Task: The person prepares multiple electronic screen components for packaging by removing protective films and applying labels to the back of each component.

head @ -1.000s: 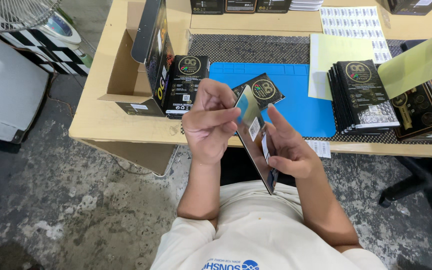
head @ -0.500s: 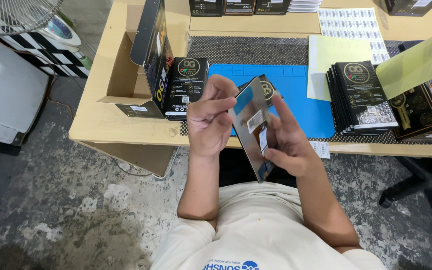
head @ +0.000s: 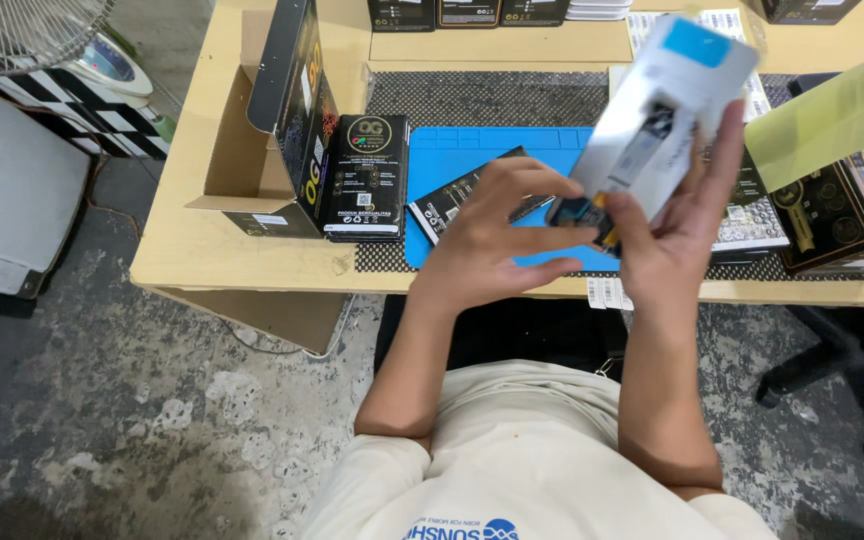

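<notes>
Flat grey packet [head: 664, 110] with a blue top is up in the air over the near edge of the table [head: 252, 262], above the blue mat [head: 472, 160]. Right hand [head: 677, 215] grips it from behind. Left hand [head: 492, 235] pinches its bottom end with its fingers.

I wear a cream short-sleeved T-shirt [head: 522, 450] with a blue printed logo [head: 462, 530] on the chest. The sleeve [head: 372, 480] ends just above my elbow. Below the shirt, both forearms are bare, and my left hand [head: 492, 245] and right hand [head: 672, 230] carry no gloves or rings.
</notes>
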